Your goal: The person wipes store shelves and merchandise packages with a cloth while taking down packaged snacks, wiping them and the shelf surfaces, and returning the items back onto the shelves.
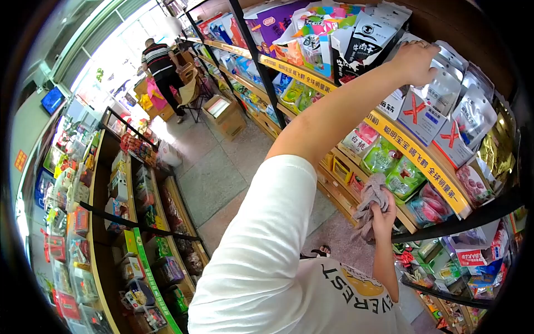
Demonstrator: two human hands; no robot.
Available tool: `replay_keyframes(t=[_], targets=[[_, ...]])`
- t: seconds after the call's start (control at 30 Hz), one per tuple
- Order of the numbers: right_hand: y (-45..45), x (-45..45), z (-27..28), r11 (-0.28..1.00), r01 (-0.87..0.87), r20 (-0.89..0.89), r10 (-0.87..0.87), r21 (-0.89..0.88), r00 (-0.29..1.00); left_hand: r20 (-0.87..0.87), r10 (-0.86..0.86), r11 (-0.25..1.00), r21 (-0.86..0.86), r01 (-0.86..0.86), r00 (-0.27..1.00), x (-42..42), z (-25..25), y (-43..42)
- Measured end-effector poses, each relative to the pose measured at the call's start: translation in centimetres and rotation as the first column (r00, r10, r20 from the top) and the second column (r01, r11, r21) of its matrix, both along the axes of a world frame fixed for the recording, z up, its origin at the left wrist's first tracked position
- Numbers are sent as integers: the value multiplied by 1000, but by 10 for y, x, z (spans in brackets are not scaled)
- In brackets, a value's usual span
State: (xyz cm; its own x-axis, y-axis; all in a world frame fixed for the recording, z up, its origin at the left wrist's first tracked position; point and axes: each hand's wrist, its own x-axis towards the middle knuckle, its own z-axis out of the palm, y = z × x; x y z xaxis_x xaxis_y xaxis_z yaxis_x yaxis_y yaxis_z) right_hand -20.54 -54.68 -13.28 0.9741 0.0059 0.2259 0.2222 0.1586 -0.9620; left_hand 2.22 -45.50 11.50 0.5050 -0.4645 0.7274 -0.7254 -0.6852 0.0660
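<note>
My left hand [416,60] reaches to the upper shelf at the right, its fingers bent over the tops of silver packets [444,89]; the fingertips are partly hidden among them. Closer to my body, my right hand [384,214] holds a crumpled grey-brown cloth [371,203], with fingers closed around it, in front of the lower shelf. Black and white snack bags [371,42] stand left of my left hand. Below it are white boxes with red crosses [421,117]. Green packets [403,175] lie on the shelf beside the cloth.
A yellow shelf edge [409,146] runs below my left hand, and a black post [257,55] rises further left. Shelves with bins [133,267] line the left side. Across the tiled floor [214,172] are a cardboard box [225,117] and a person in a striped shirt [158,61].
</note>
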Motion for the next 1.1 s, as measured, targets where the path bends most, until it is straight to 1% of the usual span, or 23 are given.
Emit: replay_keyframes(t=[0.03, 0.1, 0.17, 0.23, 0.3, 0.33, 0.37, 0.4, 0.43, 0.5, 0.53, 0.57, 0.6, 0.63, 0.73, 0.77, 0.83, 0.87, 0.93, 0.97, 1.03, 1.07, 1.1], targets=[[5, 2, -2, 1000, -4, -6, 4, 2, 1000, 142, -72, 990, -109, 88, 987, -4, -2, 3], [15, 7, -8, 994, -62, -74, 69, 87, 995, 147, -111, 985, -114, 128, 983, -21, -5, 14], [31, 11, -14, 992, -84, -100, 93, 92, 991, 281, -243, 935, -186, 301, 928, -53, -15, 31], [53, 19, -25, 987, -123, -120, 134, 100, 984, 217, -361, 904, -158, 398, 907, -96, -34, 66], [77, 28, -37, 979, -195, -64, 198, 54, 978, 48, -298, 953, -41, 300, 954, -145, -58, 117], [92, 31, -36, 978, -209, -76, 209, 16, 975, -152, -204, 977, 25, 210, 967, -162, -80, 146], [110, 34, -34, 973, -229, -73, 229, 13, 971, -264, -165, 983, -116, 138, 950, -169, -124, 172], [128, 37, -31, 962, -272, -83, 269, -27, 960, -502, -133, 950, -310, -35, 854, -186, -154, 201], [148, 40, -30, 947, -315, -93, 308, -68, 947, -724, -83, 905, -342, -252, 684, -199, -197, 237], [196, 45, -34, 937, -345, -115, 338, -51, 934, -831, -279, 710, -516, -478, 482, -245, -261, 308], [222, 46, -28, 917, -367, -48, 364, -154, 930, -831, -395, 598, -556, -577, 391, -268, -279, 338], [252, 45, -24, 892, -373, 17, 390, -254, 920, -814, -423, 510, -577, -638, 397, -292, -279, 364], [282, 43, -24, 871, -407, -4, 422, -274, 907, -798, -453, 419, -584, -695, 397, -315, -279, 387], [313, 38, -23, 872, -406, -9, 420, -274, 908, -799, -455, 420, -581, -697, 392, -333, -286, 405], [423, 29, -19, 752, -527, 64, 595, -396, 801, -813, -396, 158, -519, -840, 428, -361, -283, 475], [456, 23, -16, 755, -527, 61, 592, -390, 803, -817, -394, 162, -513, -843, 421, -364, -278, 497], [521, 11, -6, 538, -751, 3, 814, -384, 581, -685, -371, -110, -638, -762, 627, -366, -265, 537], [552, 4, 0, 534, -758, 3, 818, -375, 575, -692, -362, -112, -632, -767, 624, -364, -271, 560], [605, -8, 10, 386, -786, 122, 918, -483, 376, -523, -195, -254, -790, -558, 829, -359, -281, 607], [629, -8, 7, 386, -792, 118, 919, -473, 377, -534, -193, -254, -783, -568, 823, -363, -284, 630], [671, 0, -6, 281, -808, 150, 960, -518, 238, -644, -188, -360, -657, -662, 742, -362, -267, 669], [693, 12, -10, 284, -809, 148, 959, -515, 242, -647, -191, -358, -654, -666, 738, -361, -276, 691], [715, 28, -12, 260, -765, 129, 965, -589, 229, -669, -109, -374, -657, -654, 735, -365, -295, 712]])
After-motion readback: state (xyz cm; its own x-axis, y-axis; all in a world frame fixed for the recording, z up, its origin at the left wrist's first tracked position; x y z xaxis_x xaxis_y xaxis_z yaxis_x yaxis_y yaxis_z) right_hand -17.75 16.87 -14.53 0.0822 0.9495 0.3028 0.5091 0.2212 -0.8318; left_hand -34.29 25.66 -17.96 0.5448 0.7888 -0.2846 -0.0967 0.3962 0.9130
